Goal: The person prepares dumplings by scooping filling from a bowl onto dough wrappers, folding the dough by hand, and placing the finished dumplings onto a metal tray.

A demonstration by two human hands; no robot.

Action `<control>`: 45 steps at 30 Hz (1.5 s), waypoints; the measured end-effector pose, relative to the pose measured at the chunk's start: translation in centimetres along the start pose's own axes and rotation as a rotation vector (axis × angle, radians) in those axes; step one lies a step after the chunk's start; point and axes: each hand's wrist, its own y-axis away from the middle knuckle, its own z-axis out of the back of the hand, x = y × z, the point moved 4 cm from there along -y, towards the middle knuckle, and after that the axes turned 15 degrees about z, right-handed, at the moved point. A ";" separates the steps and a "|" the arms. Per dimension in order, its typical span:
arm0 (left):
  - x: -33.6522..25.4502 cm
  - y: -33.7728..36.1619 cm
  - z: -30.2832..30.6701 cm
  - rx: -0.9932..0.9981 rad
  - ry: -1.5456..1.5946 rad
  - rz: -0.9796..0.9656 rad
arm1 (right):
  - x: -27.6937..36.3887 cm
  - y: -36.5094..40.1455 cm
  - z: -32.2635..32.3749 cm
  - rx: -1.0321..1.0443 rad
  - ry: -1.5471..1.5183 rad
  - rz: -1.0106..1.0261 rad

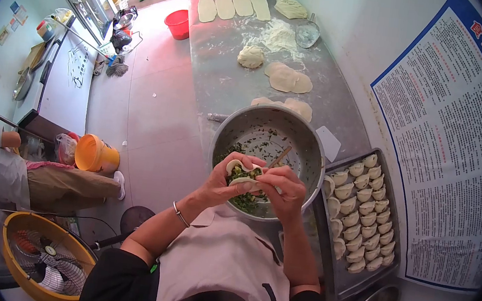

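Note:
Above a large metal bowl [318,159], my left hand [218,185] cups a round of dough [243,180] folded partway around green filling. My right hand [287,192] pinches the right end of the same dough between thumb and fingers. The dough's top is open and the filling shows. Inside the bowl lie more chopped green filling [244,203] and a wooden stick [281,156]. Right of the bowl, a metal tray [343,288] holds several rows of folded dumplings [364,215].
Dough wrappers [288,78], a dough lump [251,56], flour [280,37] and flat dough ovals [225,7] lie on the metal table [213,58]. On the left are a red basin [177,24], orange bucket [96,154], yellow fan [45,253] and another person [52,185].

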 end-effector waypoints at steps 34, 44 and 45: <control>-1.3 0.1 -1.0 -0.020 -0.552 -0.031 | -1.4 1.5 -0.5 -0.134 0.062 -0.106; -1.2 0.5 -0.3 -0.059 -0.664 0.137 | -1.7 1.7 -0.5 -0.102 -0.104 -0.148; -1.2 0.5 -0.3 -0.058 -0.675 0.136 | -1.2 1.3 -0.5 -0.106 -0.148 -0.177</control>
